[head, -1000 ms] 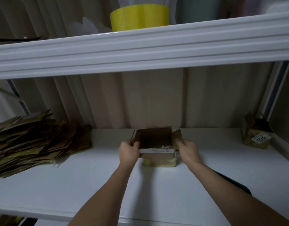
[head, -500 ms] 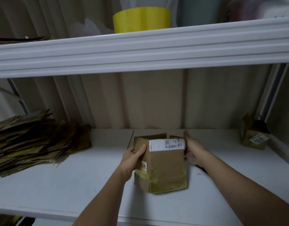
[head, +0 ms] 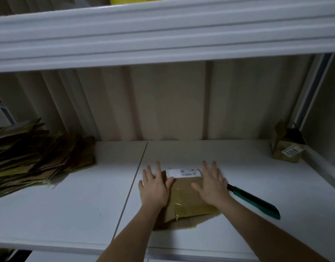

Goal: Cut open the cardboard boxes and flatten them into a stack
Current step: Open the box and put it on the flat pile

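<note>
Altogether two hands, three lots of cardboard and one cutter show on the white shelf [head: 72, 210]. Both hands lie flat, fingers straight and spread, gripping nothing: the left hand [head: 154, 188] presses the left side of the flattened box [head: 187, 201], and the right hand [head: 213, 185] presses its right side. That box lies collapsed near the middle of the shelf, closer to the front edge than to the back wall. It is brown cardboard with glossy yellowish tape across its near half, a white barcode label [head: 183, 172] along its far edge between the two hands, and a loose flap poking out on the near side.

Just right of the box lies a green-handled cutter [head: 254, 201], its dark tip toward the right hand; whether it touches the hand or the box I cannot tell. At the left edge of the shelf sits one stack of flattened boxes [head: 36, 157], many brown and taped sheets piled unevenly. In the back right corner stands one small open box [head: 286, 148] with its flaps up and a white sticker reading 9123 upside down; its inside is dark, and its contents cannot be made out. An upper shelf [head: 163, 33] runs overhead.
</note>
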